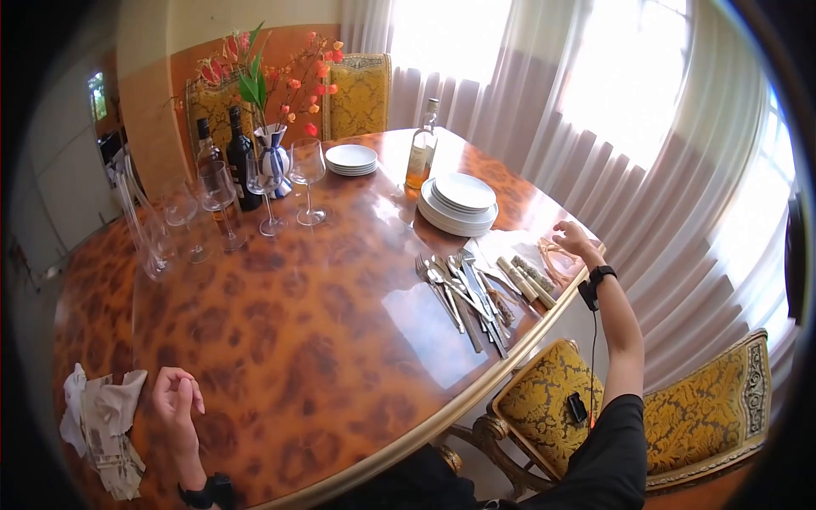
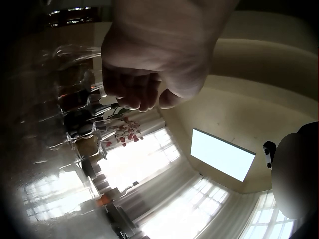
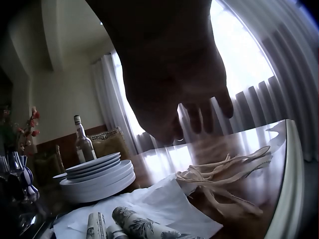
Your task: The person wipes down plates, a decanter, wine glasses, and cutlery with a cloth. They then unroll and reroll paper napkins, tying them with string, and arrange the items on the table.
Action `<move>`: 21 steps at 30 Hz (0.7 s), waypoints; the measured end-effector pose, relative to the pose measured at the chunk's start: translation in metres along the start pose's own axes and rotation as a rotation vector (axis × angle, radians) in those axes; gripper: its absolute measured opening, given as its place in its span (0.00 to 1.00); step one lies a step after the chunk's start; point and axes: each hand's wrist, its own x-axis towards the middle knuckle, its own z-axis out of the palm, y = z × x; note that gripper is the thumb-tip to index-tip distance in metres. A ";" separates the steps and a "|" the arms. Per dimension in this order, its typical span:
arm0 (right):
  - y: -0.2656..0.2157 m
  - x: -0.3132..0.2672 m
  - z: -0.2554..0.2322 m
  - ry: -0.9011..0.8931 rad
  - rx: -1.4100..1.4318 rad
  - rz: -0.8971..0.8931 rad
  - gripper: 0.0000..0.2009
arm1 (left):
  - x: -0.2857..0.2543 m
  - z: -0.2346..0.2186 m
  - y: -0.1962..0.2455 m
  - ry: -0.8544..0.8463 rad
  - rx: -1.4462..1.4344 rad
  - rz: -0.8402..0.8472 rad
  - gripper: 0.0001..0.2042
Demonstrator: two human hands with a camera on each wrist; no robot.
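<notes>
My right hand (image 1: 575,238) hangs over the far right edge of the table, fingers loosely bent and holding nothing. Below it lies a tangle of pale pinkish ribbons (image 3: 219,181), partly beyond a white sheet (image 3: 167,206). Several patterned rolls, like rolled napkins (image 3: 142,224), rest on that sheet. At the near left, my left hand (image 1: 176,396) is over the table with fingers loosely curled and nothing in them. Beside it sits a pile of folded cloths (image 1: 106,425). The left wrist view shows this hand (image 2: 154,59) from the palm side.
A heap of cutlery (image 1: 467,293) lies left of the rolls. Behind stand stacked white plates (image 1: 457,223), an amber bottle (image 1: 422,149) and smaller plates (image 1: 351,161). Wine glasses (image 1: 218,191), a glass decanter (image 1: 146,229), dark bottles (image 1: 240,161) and a flower vase (image 1: 274,157) occupy the far left.
</notes>
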 end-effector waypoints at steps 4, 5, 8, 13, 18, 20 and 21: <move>-0.047 -0.011 -0.029 0.141 0.187 0.031 0.12 | -0.001 -0.002 -0.005 0.035 -0.010 0.010 0.07; -0.084 -0.019 -0.049 0.088 0.305 0.157 0.11 | -0.001 -0.001 -0.004 0.033 -0.010 0.002 0.07; -0.092 -0.017 -0.044 0.241 0.188 -0.008 0.19 | -0.001 -0.002 -0.002 0.061 -0.037 0.011 0.05; -0.121 -0.018 -0.053 0.252 0.083 0.018 0.27 | -0.001 -0.004 -0.005 0.064 -0.077 0.008 0.06; -0.137 -0.029 -0.057 0.273 0.268 -0.101 0.25 | -0.003 -0.003 0.001 0.053 -0.024 -0.020 0.09; -0.149 -0.040 -0.060 0.288 0.407 -0.157 0.19 | -0.003 -0.003 0.001 0.048 -0.030 -0.022 0.09; -0.156 -0.049 -0.062 0.282 0.406 -0.158 0.19 | -0.004 -0.002 0.003 0.049 -0.030 -0.028 0.09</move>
